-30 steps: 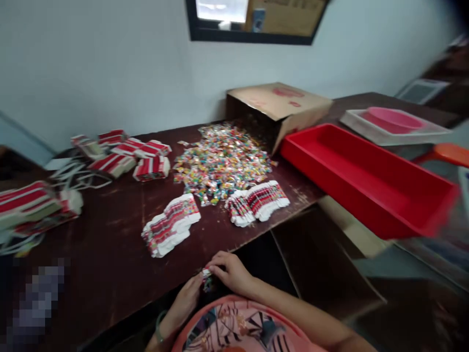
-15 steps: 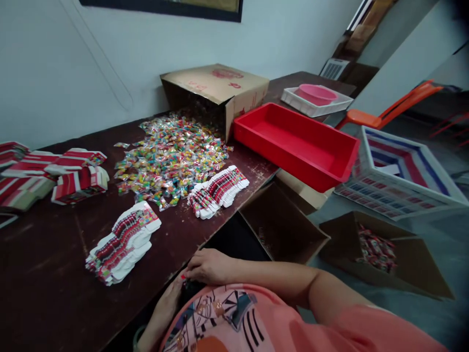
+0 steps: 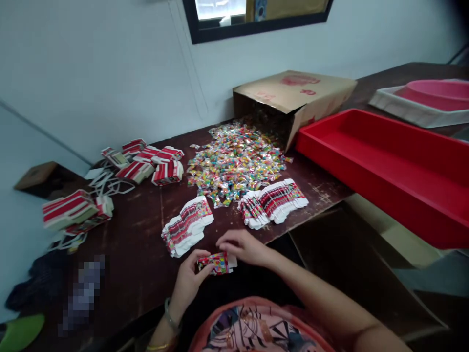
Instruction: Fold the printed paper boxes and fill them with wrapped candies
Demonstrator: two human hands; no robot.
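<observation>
My left hand (image 3: 191, 276) grips a small printed candy carton (image 3: 219, 264), red with bright colours, at the table's front edge. The carton's right end shows white flaps. My right hand (image 3: 245, 246) is at that end, fingers curled over the flaps; whether it pinches anything is hard to make out. Just beyond lie two fanned rows of flat white-and-red cartons, a left row (image 3: 187, 226) and a right row (image 3: 274, 203). Behind them spreads a heap of small clear-wrapped colourful candies (image 3: 234, 161).
The candies spill from a cardboard box (image 3: 293, 93) lying on its side. A red tray (image 3: 388, 171) overhangs the table's right edge, with an open carton box (image 3: 351, 254) below. Bundled red-and-white cartons (image 3: 134, 171) and strapping sit at left.
My view has swung left. My hands, together in my lap before, are now raised at the table edge, with a small carton in the left one.
</observation>
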